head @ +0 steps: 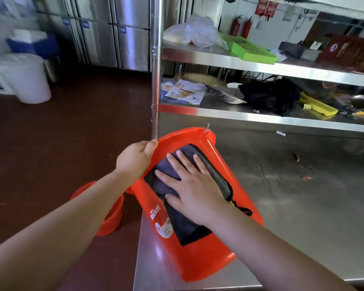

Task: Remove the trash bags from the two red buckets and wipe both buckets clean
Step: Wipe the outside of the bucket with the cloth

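Stainless steel is filling most of the room: a steel table (282,196) in front, shelves above it, tall cabinets behind. One red bucket (200,248) is lying on its side at the table's near corner, mouth pointing away toward the shelf post. No trash bag is showing on it, so by my judgement the bag step is finished for this one and the wiping step is in hand, on the outside wall.

The right hand (194,181) is lying flat with fingers spread, pressing a dark cloth (177,219) against the bucket's side. The left hand (136,159) is gripping the rim near the mouth, thumb on top, steadying it.

A second red bucket (111,215) is sitting lower down, left of the table, mostly hidden behind the left forearm; whether a bag is inside cannot be told.

Counting: two red buckets, one cloth, two hands.

Next, the wiping probably calls for sliding the cloth along the wall while the left hand is turning the bucket to bring unwiped plastic up.
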The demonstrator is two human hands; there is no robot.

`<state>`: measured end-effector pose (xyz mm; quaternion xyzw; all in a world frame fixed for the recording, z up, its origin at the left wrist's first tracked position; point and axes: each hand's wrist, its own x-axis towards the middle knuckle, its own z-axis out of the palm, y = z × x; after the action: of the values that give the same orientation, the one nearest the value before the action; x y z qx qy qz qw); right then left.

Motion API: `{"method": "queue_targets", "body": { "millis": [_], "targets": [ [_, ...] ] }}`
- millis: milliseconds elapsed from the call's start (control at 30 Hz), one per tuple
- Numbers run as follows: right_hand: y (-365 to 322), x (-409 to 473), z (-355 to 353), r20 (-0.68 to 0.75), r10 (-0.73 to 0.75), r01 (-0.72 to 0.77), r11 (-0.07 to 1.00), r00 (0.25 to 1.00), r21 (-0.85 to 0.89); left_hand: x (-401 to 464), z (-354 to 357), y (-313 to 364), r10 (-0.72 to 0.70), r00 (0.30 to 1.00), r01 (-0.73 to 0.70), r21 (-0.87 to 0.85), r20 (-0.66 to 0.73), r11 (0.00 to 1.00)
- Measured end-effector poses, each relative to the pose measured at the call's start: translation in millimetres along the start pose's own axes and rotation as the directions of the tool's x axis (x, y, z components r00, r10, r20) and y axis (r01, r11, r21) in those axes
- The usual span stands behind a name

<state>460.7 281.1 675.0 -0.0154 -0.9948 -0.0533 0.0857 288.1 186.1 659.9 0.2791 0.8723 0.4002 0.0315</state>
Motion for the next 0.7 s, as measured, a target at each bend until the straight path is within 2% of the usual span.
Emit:
{"method": "queue_targets", "body": {
  "millis": [100, 200, 267, 367, 433, 567, 700],
  "targets": [
    [26, 5, 0, 0.002, 0.063, -0.063, 0.994, 0.998, 0.091, -7, 7, 6, -0.027, 0.993, 0.032, 0.05, -0.112, 0.998],
    [56, 15, -1, 0.024, 0.143, -0.145, 0.956, 0.989, 0.254, -10, 8, 8, -0.07, 0.983, 0.07, -0.002, -0.172, 0.998],
    [74, 21, 1, 0.039, 0.18, -0.18, 0.896, 0.983, 0.405, -15, 6, 6, -0.096, 0.979, 0.086, -0.063, -0.18, 0.994],
    [100, 24, 11, 0.075, 0.242, -0.234, 0.743, 0.967, 0.627, -23, 4, -1, -0.139, 0.97, 0.117, -0.118, -0.2, 0.986],
    [113, 24, 20, 0.075, 0.248, -0.225, 0.661, 0.966, 0.716, -27, 3, -7, -0.161, 0.968, 0.129, -0.172, -0.192, 0.977],
    [122, 27, 30, 0.039, 0.186, -0.145, 0.599, 0.982, 0.788, -32, 1, -19, -0.185, 0.971, 0.135, -0.292, -0.15, 0.947],
    [129, 26, 33, 0.029, 0.184, -0.12, 0.506, 0.982, 0.854, -34, -1, -22, -0.182, 0.978, 0.134, -0.371, -0.099, 0.919]
  ]
}}
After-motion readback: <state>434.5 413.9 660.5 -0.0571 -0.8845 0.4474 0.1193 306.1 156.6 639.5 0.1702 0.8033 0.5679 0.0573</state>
